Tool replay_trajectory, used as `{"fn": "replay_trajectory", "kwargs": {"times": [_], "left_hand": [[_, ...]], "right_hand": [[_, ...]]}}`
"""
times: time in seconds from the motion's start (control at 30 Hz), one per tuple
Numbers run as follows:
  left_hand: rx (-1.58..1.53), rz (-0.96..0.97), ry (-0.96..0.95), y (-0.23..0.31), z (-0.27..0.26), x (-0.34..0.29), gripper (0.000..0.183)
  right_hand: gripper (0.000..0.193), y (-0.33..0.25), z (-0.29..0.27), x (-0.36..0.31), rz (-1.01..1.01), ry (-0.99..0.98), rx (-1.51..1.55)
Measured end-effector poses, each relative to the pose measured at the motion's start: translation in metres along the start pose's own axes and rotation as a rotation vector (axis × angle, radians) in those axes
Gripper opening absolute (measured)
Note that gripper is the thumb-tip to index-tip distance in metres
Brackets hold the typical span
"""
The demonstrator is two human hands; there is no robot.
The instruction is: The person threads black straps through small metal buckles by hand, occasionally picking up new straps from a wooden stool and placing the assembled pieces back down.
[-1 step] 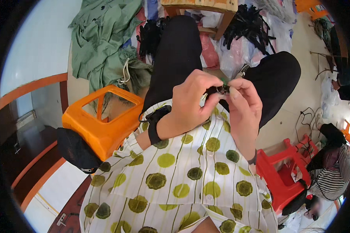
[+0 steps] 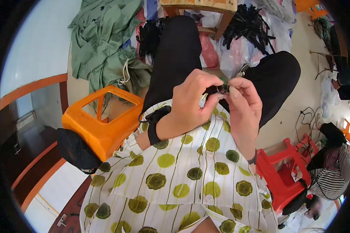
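Observation:
My left hand [image 2: 194, 101] and my right hand [image 2: 245, 110] meet above my lap, over black trousers [image 2: 179, 50]. Their fingertips pinch the same small black part [image 2: 223, 89], which has a green bit on top. A thin metal piece [image 2: 243, 70] sticks out just beyond my right hand's fingers. Most of the part is hidden by my fingers. On my left wrist sits a black band [image 2: 155, 126]. White sleeves with green dots [image 2: 190, 171] cover both forearms.
An orange plastic stool [image 2: 101, 120] stands to my left with a black cap [image 2: 76, 151] against it. Green cloth [image 2: 105, 42] lies beyond. A heap of black parts [image 2: 249, 23] lies ahead beside a wooden stool [image 2: 200, 6]. At right are a red stool [image 2: 284, 171] and a person in stripes [image 2: 330, 171].

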State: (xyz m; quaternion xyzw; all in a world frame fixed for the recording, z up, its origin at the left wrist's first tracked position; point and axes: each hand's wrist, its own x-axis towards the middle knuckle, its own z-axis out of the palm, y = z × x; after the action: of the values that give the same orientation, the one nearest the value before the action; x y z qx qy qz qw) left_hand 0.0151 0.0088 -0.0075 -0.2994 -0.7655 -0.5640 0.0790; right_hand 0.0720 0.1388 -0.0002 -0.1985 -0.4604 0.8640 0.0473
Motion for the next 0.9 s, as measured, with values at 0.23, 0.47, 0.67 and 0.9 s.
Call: {"fn": "replay_trajectory", "kwargs": {"times": [0.23,0.47,0.67,0.9], "left_hand": [[-0.047,-0.142,-0.063,-0.001,-0.005,0.003,0.029],[-0.263,-0.527,-0.254,0.002,-0.006,0.002,0.024],[-0.696,-0.686,-0.129,0.003,-0.008,0.008,0.019],[-0.759,-0.689,-0.213,0.007,-0.008,0.005,0.017]], "right_hand": [[0.02,-0.001,-0.001,0.005,-0.113,0.075,-0.113],[0.025,-0.002,-0.002,0.009,-0.264,0.054,-0.4],[0.042,0.012,-0.015,0.014,0.082,0.0,-0.103],[0.023,0.023,-0.023,0.017,0.239,-0.227,0.232]]}}
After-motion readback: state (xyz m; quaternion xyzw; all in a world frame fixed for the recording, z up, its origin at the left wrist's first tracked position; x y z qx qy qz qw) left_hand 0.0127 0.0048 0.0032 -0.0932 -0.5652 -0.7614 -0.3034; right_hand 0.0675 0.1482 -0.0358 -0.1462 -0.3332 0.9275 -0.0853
